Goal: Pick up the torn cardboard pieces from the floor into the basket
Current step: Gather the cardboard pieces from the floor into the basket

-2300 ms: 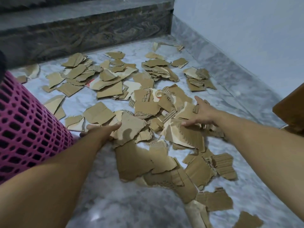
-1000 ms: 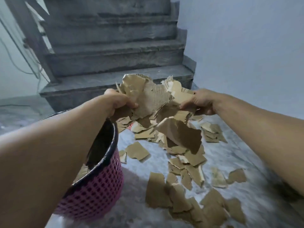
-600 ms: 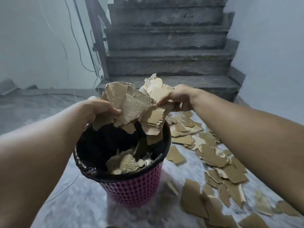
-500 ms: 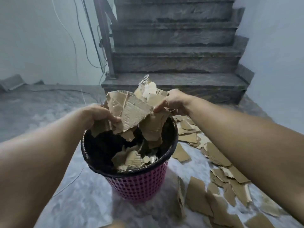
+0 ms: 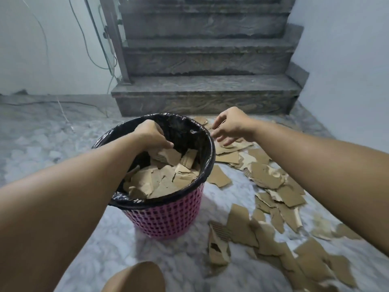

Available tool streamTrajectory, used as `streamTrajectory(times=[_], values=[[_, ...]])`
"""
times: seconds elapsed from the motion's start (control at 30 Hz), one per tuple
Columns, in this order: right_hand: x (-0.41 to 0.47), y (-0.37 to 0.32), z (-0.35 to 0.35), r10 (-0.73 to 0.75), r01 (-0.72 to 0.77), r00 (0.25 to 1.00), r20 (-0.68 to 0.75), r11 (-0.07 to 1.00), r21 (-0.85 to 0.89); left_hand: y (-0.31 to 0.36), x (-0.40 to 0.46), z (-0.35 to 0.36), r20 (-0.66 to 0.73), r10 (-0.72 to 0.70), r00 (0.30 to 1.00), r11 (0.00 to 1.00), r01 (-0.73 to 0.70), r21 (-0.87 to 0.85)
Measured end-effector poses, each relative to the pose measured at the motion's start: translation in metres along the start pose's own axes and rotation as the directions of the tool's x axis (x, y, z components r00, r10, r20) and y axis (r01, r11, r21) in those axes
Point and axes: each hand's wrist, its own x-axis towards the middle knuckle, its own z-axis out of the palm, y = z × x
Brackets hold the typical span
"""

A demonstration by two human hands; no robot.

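Left hand (image 5: 152, 135) reaches inside the basket (image 5: 168, 216), fingers curled down onto the cardboard pieces (image 5: 162, 178) heaped there, probably pressing them down for room; whether it grips one, cannot tell. Right hand (image 5: 229, 125) hovers at 3 o'clock of the rim, fingers loosely spread, holding nothing, likely headed for more. One basket, black-lined. Scattered pieces (image 5: 267, 175) on the floor (image 5: 42, 133), 1 to 5 o'clock: too many to count.
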Motion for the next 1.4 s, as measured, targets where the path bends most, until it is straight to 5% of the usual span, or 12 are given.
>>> streamTrajectory(times=[0.3, 0.53, 0.67, 0.8, 0.9, 1.13, 1.27, 1.4], values=[[-0.06, 0.1, -0.074, 0.297, -0.283, 0.951, 0.088, 0.948, -0.143, 0.126, -0.024, 0.09, 0.156, 0.398, 0.904, 0.917, -0.387, -0.097], [-0.105, 0.195, -0.087, 0.503, -0.478, 0.863, 0.048, 0.844, -0.242, 0.129, -0.046, 0.197, 0.559, 0.244, 0.792, 0.902, -0.398, 0.17], [-0.12, 0.251, -0.054, 0.613, -0.576, 0.788, 0.066, 0.769, -0.277, 0.085, -0.054, 0.245, 0.576, -0.012, 0.817, 0.86, -0.286, 0.423], [-0.146, 0.289, -0.01, 0.669, -0.56, 0.735, 0.111, 0.691, -0.458, 0.031, -0.067, 0.28, 0.532, -0.255, 0.807, 0.911, 0.015, 0.413], [-0.158, 0.324, 0.015, 0.713, -0.625, 0.697, 0.07, 0.653, -0.428, -0.031, -0.04, 0.34, 0.47, -0.381, 0.796, 0.902, 0.209, 0.378], [-0.169, 0.367, 0.044, 0.783, -0.764, 0.62, -0.041, 0.592, -0.255, -0.017, -0.093, 0.355, 0.228, -0.521, 0.823, 0.847, 0.465, 0.258], [-0.173, 0.372, 0.063, 0.758, -0.733, 0.633, -0.154, 0.524, -0.434, -0.019, -0.087, 0.368, 0.163, -0.498, 0.852, 0.862, 0.464, 0.204], [-0.174, 0.377, 0.06, 0.718, -0.736, 0.664, -0.209, 0.578, -0.353, -0.022, -0.076, 0.362, 0.174, -0.456, 0.873, 0.887, 0.462, 0.004]])
